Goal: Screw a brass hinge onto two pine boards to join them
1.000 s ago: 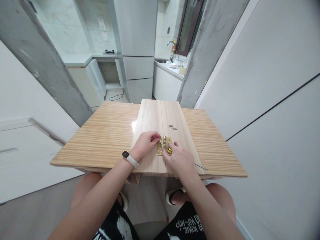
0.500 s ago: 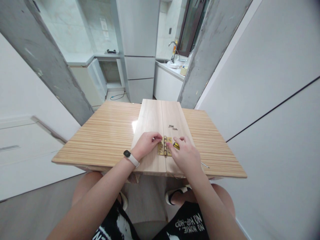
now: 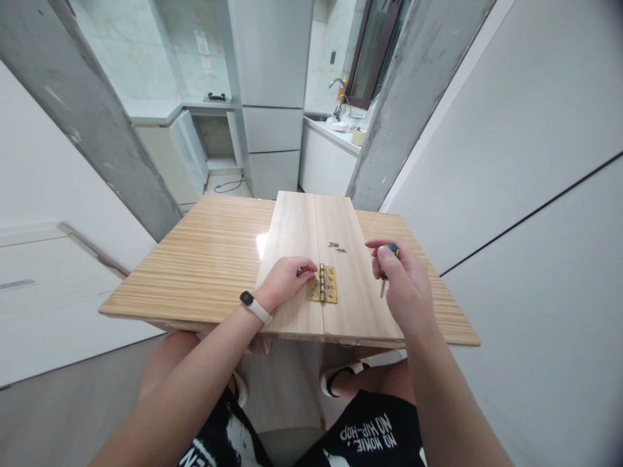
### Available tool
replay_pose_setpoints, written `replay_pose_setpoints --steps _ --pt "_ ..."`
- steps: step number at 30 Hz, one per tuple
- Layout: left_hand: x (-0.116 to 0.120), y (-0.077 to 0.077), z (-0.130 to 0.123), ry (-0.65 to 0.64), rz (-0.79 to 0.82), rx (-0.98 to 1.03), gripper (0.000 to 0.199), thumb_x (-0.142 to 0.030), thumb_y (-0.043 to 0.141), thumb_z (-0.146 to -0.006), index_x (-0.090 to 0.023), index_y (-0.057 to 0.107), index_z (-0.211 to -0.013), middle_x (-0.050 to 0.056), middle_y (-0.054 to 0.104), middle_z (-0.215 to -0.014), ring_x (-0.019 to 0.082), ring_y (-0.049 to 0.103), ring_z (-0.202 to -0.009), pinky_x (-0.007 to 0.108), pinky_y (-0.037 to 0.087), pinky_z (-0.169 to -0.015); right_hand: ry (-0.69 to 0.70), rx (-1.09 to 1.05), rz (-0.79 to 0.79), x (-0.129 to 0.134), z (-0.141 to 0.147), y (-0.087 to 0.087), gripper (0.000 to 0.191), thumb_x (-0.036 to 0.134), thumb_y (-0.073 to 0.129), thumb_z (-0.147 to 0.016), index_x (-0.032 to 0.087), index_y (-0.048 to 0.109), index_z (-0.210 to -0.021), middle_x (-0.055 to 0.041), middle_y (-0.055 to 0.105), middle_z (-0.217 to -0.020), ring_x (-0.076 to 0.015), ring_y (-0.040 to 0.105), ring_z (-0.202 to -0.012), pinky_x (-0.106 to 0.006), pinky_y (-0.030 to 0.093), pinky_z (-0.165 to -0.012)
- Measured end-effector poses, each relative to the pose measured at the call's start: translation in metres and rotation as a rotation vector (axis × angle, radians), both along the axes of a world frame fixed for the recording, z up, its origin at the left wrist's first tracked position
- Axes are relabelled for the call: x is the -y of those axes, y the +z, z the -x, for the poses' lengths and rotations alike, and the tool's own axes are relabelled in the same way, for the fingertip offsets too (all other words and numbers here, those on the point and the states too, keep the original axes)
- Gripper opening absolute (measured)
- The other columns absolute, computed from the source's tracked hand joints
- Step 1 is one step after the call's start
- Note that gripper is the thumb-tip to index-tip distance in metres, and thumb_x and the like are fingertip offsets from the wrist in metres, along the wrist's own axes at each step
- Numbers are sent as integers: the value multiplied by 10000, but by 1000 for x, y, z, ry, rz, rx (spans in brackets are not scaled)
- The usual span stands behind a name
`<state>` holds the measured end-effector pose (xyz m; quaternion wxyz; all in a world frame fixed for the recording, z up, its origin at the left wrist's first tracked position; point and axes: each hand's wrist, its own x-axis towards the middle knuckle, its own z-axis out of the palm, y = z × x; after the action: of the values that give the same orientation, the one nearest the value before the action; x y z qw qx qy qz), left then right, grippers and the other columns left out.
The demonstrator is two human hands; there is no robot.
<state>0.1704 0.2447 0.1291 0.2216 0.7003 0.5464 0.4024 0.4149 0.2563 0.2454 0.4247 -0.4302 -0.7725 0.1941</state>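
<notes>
- The striped wooden tabletop (image 3: 195, 259) reaches out farthest on the left and bears two pale boards across its middle.
- A smartwatch (image 3: 247, 299) with a dark face and a light band sits on the person's left wrist.
- The left hand (image 3: 289, 275) rests over the left board (image 3: 292, 224), its thumb and fingertips drawn together at the upper left part of the hinge; whether they pinch anything small cannot be told.
- The brass butt hinge (image 3: 329, 285) lies opened flat near the boards' close end, its barrel along the seam and one leaf on each board. Small dark marks run down the right leaf.
- A few small dark screws (image 3: 335, 247) lie loose on the right board (image 3: 335, 211), just beyond the hinge.
- A short-handled screwdriver (image 3: 390, 251), dark and yellow, shows its metal shaft pointing downward.
- The right hand (image 3: 407, 275) is clamped on that handle, by the right board's outer edge, apart from the hinge.
</notes>
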Motion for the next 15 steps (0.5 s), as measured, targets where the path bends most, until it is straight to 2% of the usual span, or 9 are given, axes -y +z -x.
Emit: replay_pose_setpoints --steps 2,4,6,8,11,15 --pt "0 1 -1 -5 12 43 173 -163 689 -953 -223 777 -1089 23 814 -980 181 754 -888 306 580 -823 -20 109 43 -1 4 -2 314 502 538 -1011 225 676 -1064 -50 695 -901 -221 639 -797 -353 470 -731" --pt "1 2 -2 -4 22 74 188 -153 695 -946 -218 762 -1109 26 814 -983 182 763 -904 303 588 -832 -45 336 76 0 12 -13 303 501 638 -956 210 689 -1022 -73 720 -950 -247 666 -871 -361 467 -773" --pt "1 3 -2 5 24 73 160 -153 707 -939 -212 759 -1079 27 812 -967 183 765 -898 302 591 -830 -70 555 125 6 21 -31 363 530 627 -963 191 704 -1068 -110 731 -1015 -277 687 -930 -370 468 -788" --pt "1 2 -2 11 18 61 133 -158 717 -935 -210 759 -1049 26 808 -954 183 766 -892 302 593 -832 -117 684 147 14 31 -50 467 600 611 -960 182 712 -1142 -137 727 -1098 -289 706 -936 -370 473 -763" --pt "0 1 -2 14 11 59 128 -161 714 -938 -213 760 -1045 23 807 -955 184 767 -896 303 599 -840 -135 748 121 29 40 -73 552 644 600 -956 197 688 -1268 -142 700 -1235 -280 728 -943 -363 484 -733" --pt "0 0 -2 11 2 57 139 -152 705 -940 -211 760 -1054 23 809 -959 181 767 -895 304 601 -853 -124 736 87 38 40 -86 537 596 544 -1003 209 662 -1357 -130 666 -1377 -270 742 -1003 -358 508 -756"
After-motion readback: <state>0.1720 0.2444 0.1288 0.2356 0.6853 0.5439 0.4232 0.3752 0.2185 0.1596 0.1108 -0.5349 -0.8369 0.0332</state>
